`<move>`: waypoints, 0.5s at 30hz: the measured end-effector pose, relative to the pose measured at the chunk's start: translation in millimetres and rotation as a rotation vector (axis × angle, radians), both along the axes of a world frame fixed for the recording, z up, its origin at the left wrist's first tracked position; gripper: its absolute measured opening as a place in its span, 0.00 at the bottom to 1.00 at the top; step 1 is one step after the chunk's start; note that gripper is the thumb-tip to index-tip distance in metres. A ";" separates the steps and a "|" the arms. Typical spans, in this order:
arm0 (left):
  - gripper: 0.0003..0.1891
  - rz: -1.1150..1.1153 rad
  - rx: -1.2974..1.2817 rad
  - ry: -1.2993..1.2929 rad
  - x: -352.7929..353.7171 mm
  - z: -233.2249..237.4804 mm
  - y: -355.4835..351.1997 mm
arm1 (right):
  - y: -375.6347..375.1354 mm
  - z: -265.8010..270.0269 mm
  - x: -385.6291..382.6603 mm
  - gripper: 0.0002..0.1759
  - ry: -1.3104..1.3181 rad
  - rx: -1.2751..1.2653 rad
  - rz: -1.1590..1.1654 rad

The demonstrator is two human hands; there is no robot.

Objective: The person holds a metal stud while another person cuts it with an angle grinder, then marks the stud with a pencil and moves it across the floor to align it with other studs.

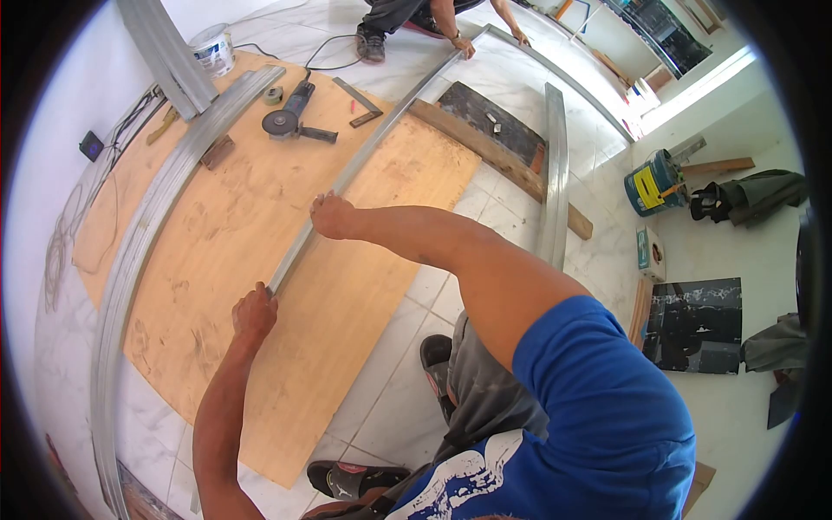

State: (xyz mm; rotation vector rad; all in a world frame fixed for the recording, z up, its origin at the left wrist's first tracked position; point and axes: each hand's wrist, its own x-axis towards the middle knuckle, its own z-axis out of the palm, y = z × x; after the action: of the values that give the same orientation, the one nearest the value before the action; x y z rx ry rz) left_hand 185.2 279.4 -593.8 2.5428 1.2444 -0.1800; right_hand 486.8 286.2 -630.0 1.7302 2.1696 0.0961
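The person in blue has both hands on one long metal strip (296,250), the left hand (254,314) closed on its near end and the right hand (333,216) clamped a little farther along. The hands are apart, a spacing that probably stops the thin length from twisting or swinging. A co-worker's hand (465,47) grips it near the far corner, likely to steady that end, where it meets another metal length (563,76) at an angle. The strip crosses over the plywood sheet (217,260) and runs out above the tiled floor (381,381); whether it touches the wood, I can't tell. The angle grinder (293,115) and the metal square (366,115) lie beside it, seemingly within easy reach. The strip itself is narrow, dull silver-grey, paler where light catches it, and shows no obvious dent from here.
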 end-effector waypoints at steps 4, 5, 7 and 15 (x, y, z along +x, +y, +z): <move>0.18 -0.003 0.003 -0.017 -4.4 0.2 -2.7 | -10.0 11.0 -6.2 0.30 -0.052 -0.001 0.010; 0.18 -0.008 0.004 -0.028 -6.2 -0.1 -2.5 | -9.8 10.0 -6.7 0.31 -0.036 -0.001 -0.004; 0.18 0.001 -0.013 -0.039 -8.7 -0.9 -2.0 | -8.8 8.0 -8.5 0.31 -0.005 -0.002 -0.032; 0.20 -0.005 -0.114 0.155 -34.5 12.7 1.0 | -21.8 33.9 -4.8 0.28 0.035 -0.090 0.008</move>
State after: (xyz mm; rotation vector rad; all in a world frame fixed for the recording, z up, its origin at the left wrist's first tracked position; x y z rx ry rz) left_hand 150.7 280.5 -581.1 2.4739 1.2445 -0.4442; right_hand 481.9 264.5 -596.1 1.6861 2.1706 -0.0293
